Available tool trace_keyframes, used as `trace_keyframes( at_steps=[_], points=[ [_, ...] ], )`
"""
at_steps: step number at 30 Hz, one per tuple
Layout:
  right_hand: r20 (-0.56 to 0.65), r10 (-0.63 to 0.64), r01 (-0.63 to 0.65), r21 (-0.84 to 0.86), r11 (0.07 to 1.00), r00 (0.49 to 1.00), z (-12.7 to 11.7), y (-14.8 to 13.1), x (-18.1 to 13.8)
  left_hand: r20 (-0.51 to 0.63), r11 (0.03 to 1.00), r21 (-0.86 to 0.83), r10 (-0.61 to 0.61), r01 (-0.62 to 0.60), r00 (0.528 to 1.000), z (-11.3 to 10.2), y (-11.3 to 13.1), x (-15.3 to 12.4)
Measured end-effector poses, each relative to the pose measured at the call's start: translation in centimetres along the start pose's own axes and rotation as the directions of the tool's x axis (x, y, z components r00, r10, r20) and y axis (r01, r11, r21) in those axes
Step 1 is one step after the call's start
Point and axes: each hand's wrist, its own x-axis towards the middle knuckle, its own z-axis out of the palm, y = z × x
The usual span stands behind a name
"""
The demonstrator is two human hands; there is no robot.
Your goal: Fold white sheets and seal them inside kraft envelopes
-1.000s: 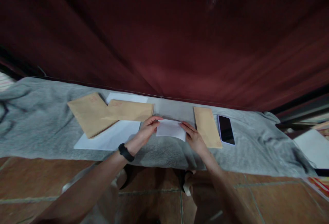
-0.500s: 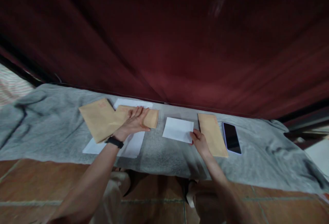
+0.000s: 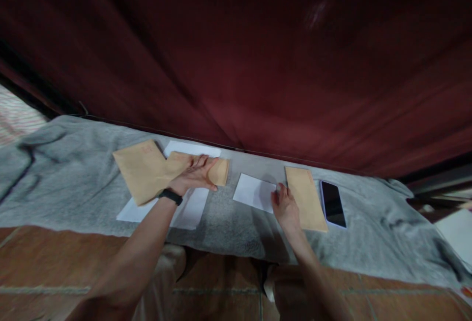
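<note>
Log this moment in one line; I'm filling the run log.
left hand: flat on brown envelope | right hand: on folded white paper | phone: right

Left hand (image 3: 193, 176) out forward, palm down, fingers flat and together pointing right, black band on wrist (image 3: 170, 196). Left forearm long and straight, running up from lower left. Right hand (image 3: 284, 206) lower and nearer, palm down, fingers loosely curled, thumb toward the left. Right forearm coming up from bottom centre. Hands well apart.
</note>
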Motion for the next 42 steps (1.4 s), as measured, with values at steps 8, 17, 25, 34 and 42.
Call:
trace_keyframes(
  at_steps=[8,17,25,34,42],
  points=[
    [0.136,-0.082,0.046,0.253,0.966,0.987,4.6,-6.7,1.8,0.034,1.000,0.019,0.024,-0.025,0.999,0.9,0.9,0.1],
    [0.329,-0.007,-0.005,0.037,0.999,0.944,8.5,-13.2,5.3,0.010,0.999,-0.013,0.052,-0.052,0.999,1.1,1.1,0.5],
    [0.319,0.088,-0.115,0.065,0.991,0.944,9.6,-15.2,6.8,0.059,0.998,0.057,0.017,-0.021,0.998,0.6,0.9,0.2],
    [0.224,0.084,-0.190,0.505,0.842,0.971,6.8,-11.0,2.4,-0.073,0.962,0.089,0.266,-0.260,0.961,1.4,4.1,-1.1],
    [0.168,0.163,-0.229,0.543,0.808,0.972,5.7,-8.2,1.7,-0.157,0.913,0.129,0.405,-0.388,0.901,1.8,5.4,-1.9]
  ],
)
